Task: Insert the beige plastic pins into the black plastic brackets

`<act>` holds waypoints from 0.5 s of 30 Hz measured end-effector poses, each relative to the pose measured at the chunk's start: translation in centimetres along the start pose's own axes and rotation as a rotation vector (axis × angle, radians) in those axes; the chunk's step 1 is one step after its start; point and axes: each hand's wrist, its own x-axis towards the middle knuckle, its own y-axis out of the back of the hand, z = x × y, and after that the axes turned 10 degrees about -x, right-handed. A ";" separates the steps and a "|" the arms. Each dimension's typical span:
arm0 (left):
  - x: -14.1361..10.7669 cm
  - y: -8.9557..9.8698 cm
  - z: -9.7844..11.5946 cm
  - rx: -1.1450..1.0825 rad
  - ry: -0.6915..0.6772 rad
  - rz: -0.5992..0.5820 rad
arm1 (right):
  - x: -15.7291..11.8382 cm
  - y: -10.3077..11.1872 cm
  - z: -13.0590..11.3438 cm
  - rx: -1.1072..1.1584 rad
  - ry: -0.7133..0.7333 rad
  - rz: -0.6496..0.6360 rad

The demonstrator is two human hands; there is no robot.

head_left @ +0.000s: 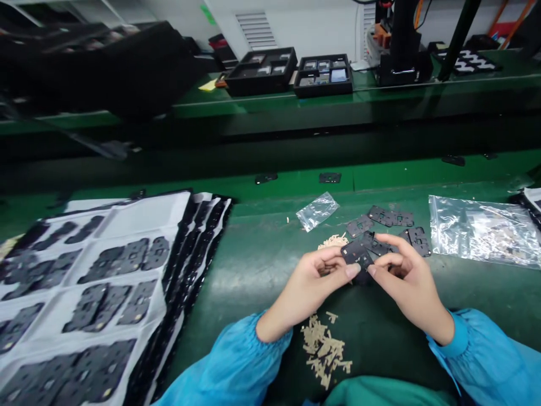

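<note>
Between my two hands is a thin black plastic plate (354,251) with small cutouts, tilted above the mat. My left hand (315,282) is closed on its left side, the thumb lying on the face. My right hand (406,282) pinches at the plate's right edge with thumb and forefinger; whether a small piece is also in that pinch cannot be made out. Just behind the hands lie several similar black plates (391,216), partly covered by my fingers. A pile of small beige strips (333,241) shows beyond my left hand, and another beige pile (324,347) lies nearer my body.
At left, stacked trays (139,217) with white compartments hold many black plates. A small clear bag (318,211) and a larger clear bag (482,231) lie on the green mat (249,265). Two black boxes (323,90) of parts stand on the back shelf.
</note>
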 end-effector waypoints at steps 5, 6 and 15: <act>-1.6 0.4 -1.5 0.273 -0.250 0.161 | 0.1 -0.1 0.7 -0.034 0.058 0.017; -1.9 0.4 -1.7 0.366 -0.361 0.183 | 0.2 0.1 0.7 -0.022 0.075 0.030; -2.7 0.5 -2.1 0.481 -0.645 0.020 | 0.7 0.8 0.1 0.082 -0.035 -0.098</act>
